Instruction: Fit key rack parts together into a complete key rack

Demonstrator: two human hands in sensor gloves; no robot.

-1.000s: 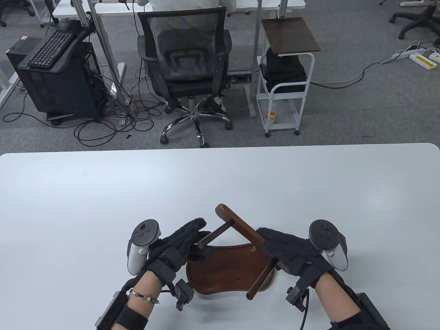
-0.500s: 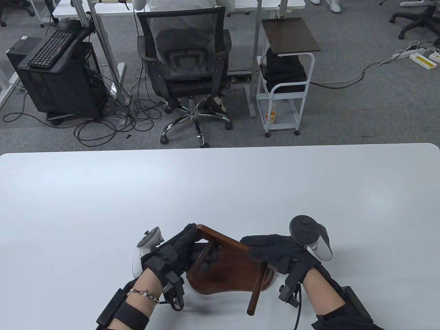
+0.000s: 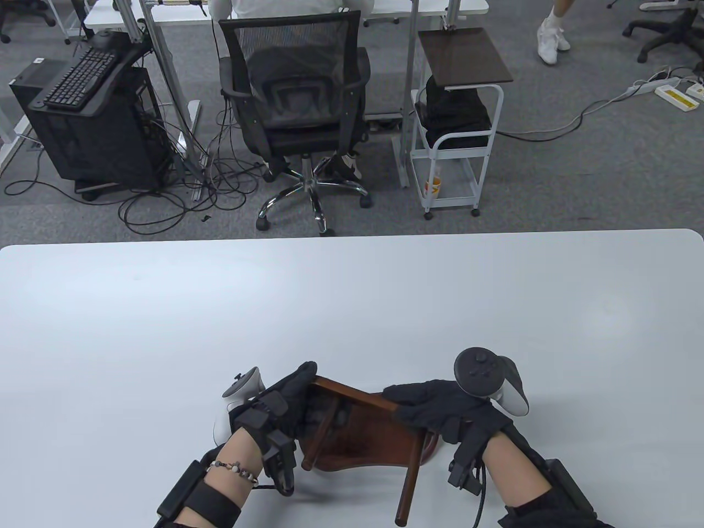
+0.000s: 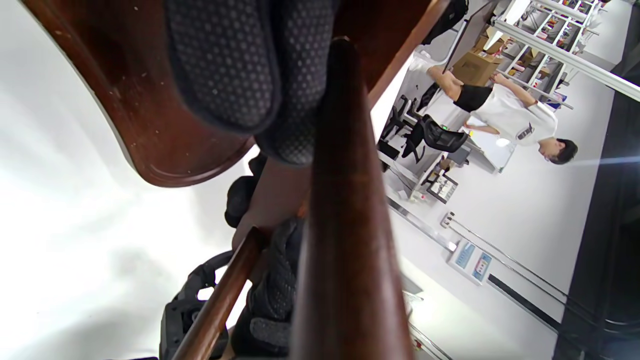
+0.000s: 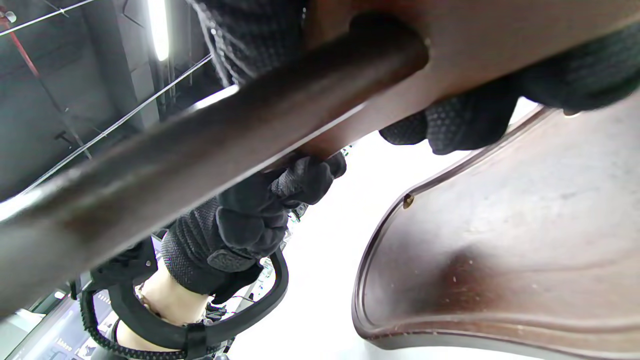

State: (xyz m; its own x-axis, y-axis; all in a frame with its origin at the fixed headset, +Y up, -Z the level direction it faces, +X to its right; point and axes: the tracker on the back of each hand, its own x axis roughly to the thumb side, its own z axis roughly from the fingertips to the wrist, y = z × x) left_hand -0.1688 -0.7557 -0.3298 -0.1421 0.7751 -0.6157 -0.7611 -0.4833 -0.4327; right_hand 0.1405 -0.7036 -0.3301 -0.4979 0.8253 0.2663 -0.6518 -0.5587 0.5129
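Assembly looks partway done: two dark round wooden posts already sit in the flat dark-brown wooden crossbar, forming a frame. Left hand grips the crossbar's left end, fingers wrapped around it; right hand clasps its right end. Frame hangs tilted over the curved brown wooden base tray on the white surface. Seating the posts in the base appears to remain.
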